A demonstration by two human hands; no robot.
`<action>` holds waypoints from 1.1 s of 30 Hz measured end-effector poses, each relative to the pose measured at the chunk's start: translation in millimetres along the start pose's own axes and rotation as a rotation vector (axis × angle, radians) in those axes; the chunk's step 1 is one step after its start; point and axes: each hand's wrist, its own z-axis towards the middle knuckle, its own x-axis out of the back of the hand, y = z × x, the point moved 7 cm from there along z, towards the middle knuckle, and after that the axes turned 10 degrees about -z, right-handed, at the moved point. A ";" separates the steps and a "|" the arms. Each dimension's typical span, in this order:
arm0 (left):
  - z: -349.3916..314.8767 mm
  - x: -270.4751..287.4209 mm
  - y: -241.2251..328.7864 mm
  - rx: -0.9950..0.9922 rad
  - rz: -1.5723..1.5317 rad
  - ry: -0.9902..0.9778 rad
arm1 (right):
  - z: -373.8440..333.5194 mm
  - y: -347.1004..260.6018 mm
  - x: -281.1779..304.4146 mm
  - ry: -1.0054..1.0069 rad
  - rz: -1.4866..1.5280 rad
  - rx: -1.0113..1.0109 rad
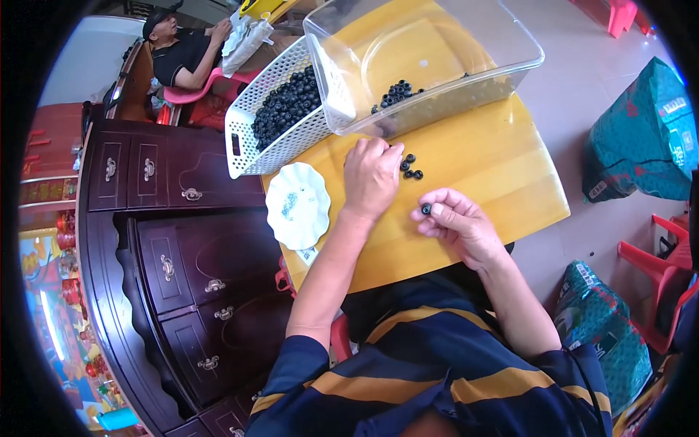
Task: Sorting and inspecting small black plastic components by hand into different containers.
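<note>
Between the thumb and fingers of my right hand (459, 222) is a small round black part (427, 209) with a hole in its middle. My left hand (373, 175) is closed just above the yellow tabletop (502, 175), its fingers curled; whatever they may hold is hidden. Beside its fingertips lie several loose parts of the same black kind (409, 173). A white scalloped dish (318, 191) sits left of my left forearm, with tiny pale bluish pieces (289, 205) in it.
A white perforated basket (280, 151) heaped with black parts (287, 105) stands far left. Next to it is a clear plastic bin (466, 87) holding several more. Dark wooden drawers (189, 262) adjoin the left. Teal sacks (644, 138) stand right; another person (186, 54) sits at far left.
</note>
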 end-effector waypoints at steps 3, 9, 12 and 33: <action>-0.5 -1.6 -1.8 -0.019 -0.045 0.026 | -0.1 2.1 3.4 -0.025 -0.020 -0.019; -5.2 25.0 -0.6 0.129 -0.335 0.147 | 1.1 1.1 1.5 -0.007 0.004 -0.016; -24.4 34.1 -5.8 0.315 -0.601 0.157 | 2.8 0.9 4.5 -0.001 -0.001 0.000; -49.5 52.0 54.2 0.110 -0.714 0.138 | 1.4 0.7 2.5 -0.054 0.009 0.071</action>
